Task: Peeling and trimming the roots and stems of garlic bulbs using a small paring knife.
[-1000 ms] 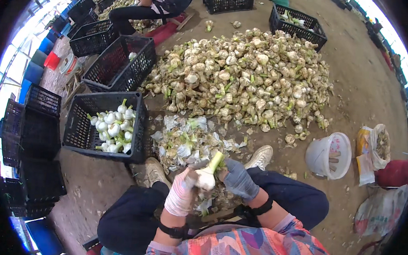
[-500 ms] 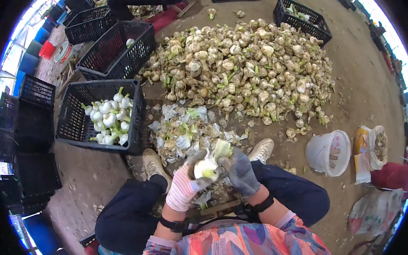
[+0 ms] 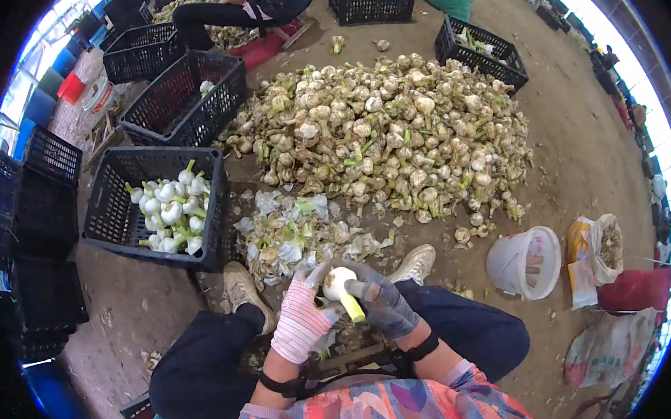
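A round, mostly white garlic bulb (image 3: 335,282), with a small brownish patch, has a short, thick yellow-green stem (image 3: 354,309). It is held up and tilted, the stem slanting down and rightward, on the wearer's side and right of the low, loose heap of pale, papery garlic skins (image 3: 292,237).

Two hands (image 3: 301,323), one held bulb (image 3: 337,282)

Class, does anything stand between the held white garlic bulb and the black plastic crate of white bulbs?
Yes: the striped-gloved left hand beside the bulb, then low, pale papery peelings and the crate's side wall.
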A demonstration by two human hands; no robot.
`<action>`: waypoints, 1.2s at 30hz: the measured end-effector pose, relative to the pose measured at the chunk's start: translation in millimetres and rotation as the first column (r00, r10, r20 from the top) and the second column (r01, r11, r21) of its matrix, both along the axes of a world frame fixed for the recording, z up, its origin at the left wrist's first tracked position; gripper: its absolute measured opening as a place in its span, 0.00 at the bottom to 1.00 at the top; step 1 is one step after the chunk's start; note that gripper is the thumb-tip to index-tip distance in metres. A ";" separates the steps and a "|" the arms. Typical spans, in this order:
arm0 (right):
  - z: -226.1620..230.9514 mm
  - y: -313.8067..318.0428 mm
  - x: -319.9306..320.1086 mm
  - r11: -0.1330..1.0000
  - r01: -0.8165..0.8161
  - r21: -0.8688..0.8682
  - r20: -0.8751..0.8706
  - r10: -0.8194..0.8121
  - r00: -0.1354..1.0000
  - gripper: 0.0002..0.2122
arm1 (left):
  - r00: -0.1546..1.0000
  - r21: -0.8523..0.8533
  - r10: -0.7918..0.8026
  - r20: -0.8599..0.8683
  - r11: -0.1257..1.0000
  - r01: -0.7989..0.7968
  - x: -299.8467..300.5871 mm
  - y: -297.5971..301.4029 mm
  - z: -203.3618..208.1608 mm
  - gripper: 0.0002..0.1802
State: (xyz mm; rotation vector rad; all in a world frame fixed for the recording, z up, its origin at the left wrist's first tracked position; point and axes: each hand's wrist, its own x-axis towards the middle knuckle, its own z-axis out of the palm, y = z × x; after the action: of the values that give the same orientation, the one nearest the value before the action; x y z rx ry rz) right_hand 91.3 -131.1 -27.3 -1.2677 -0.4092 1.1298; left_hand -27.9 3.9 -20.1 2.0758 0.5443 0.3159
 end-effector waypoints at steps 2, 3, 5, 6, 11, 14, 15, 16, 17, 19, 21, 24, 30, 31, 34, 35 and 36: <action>-5.2 -4.0 -2.2 0.997 0.073 0.026 0.007 -0.073 0.997 0.24 | 0.999 -0.092 0.032 0.038 0.995 -0.028 -2.4 -2.0 8.7 0.32; 3.1 -3.4 -2.2 0.998 0.068 -0.017 -0.015 -0.068 0.998 0.22 | 0.999 0.078 0.017 0.046 0.997 -0.021 -3.8 0.5 4.2 0.28; -2.9 -5.5 -1.2 0.999 0.015 0.028 0.206 -0.020 0.978 0.21 | 0.996 -0.104 0.001 -0.092 0.995 -0.011 -5.9 0.1 16.2 0.24; -6.1 -2.6 -7.9 0.998 0.056 0.038 0.240 -0.063 0.969 0.20 | 1.000 -0.013 0.009 0.027 1.000 -0.009 -11.6 0.2 -13.4 0.23; -7.3 -1.4 -13.3 0.990 0.052 0.128 0.707 -0.128 0.695 0.21 | 1.000 0.172 0.004 -0.021 0.985 0.000 -8.9 -3.1 -2.8 0.22; -9.0 -0.3 -14.7 0.986 0.071 0.151 0.729 -0.159 0.666 0.20 | 0.999 0.268 0.015 -0.040 0.963 -0.004 -8.0 -3.0 -2.7 0.18; -10.7 -0.7 -15.7 0.987 0.077 0.139 0.730 -0.155 0.666 0.20 | 0.999 0.307 0.000 -0.048 0.952 0.014 -9.3 -1.3 -6.6 0.17; -12.0 -1.0 -16.2 0.988 0.084 0.127 0.730 -0.150 0.667 0.20 | 0.998 0.346 -0.014 -0.058 0.938 0.033 -9.9 -0.5 -9.0 0.15; -12.9 -1.5 -16.1 0.990 0.080 0.113 0.720 -0.137 0.680 0.20 | 0.998 0.352 0.001 -0.055 0.936 0.019 -9.4 -0.8 -10.4 0.14; -14.0 -3.7 -14.2 0.994 0.075 0.085 0.702 -0.113 0.703 0.20 | 0.999 0.364 0.025 -0.045 0.931 -0.007 -5.0 -1.4 -11.4 0.11; -15.2 -6.0 -15.0 0.983 0.104 0.151 0.234 -0.138 0.962 0.20 | 0.984 -0.230 0.166 -0.072 0.957 -0.178 -5.6 -2.1 -13.1 0.09; -26.4 -9.8 -14.5 0.985 0.091 0.148 0.055 -0.100 0.993 0.22 | 0.917 -0.719 0.387 -0.095 0.611 -0.332 -4.2 -5.6 -21.3 0.07; -57.0 -5.6 -16.0 0.991 -0.055 -0.125 0.500 0.111 0.859 0.31 | 0.880 -0.749 0.462 -0.109 0.544 -0.379 2.4 -0.3 -26.1 0.07; -57.4 -2.2 -19.1 0.976 -0.052 -0.212 0.547 0.163 0.821 0.33 | 0.875 -0.743 0.467 -0.123 0.541 -0.393 4.8 -1.9 -24.2 0.07; -46.9 -1.1 -20.8 0.994 0.002 -0.109 0.139 0.013 0.990 0.33 | 0.820 -0.892 0.562 -0.103 0.312 -0.326 0.6 1.9 -38.6 0.07; -43.5 -0.8 -20.9 0.998 0.056 -0.009 -0.068 -0.057 0.996 0.32 | 0.768 -0.955 0.636 -0.076 0.176 -0.240 -4.7 16.7 -47.9 0.09; -37.6 2.0 -11.7 0.999 -0.040 -0.008 -0.294 0.036 0.955 0.31 | 0.603 -0.966 0.778 -0.178 -0.020 -0.260 -7.7 31.9 -48.3 0.09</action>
State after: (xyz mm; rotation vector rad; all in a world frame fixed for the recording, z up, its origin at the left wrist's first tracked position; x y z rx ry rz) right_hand 79.6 -129.1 -64.9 -1.0852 -0.2026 1.3330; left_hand -35.6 35.8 -68.4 0.3606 0.9668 0.6781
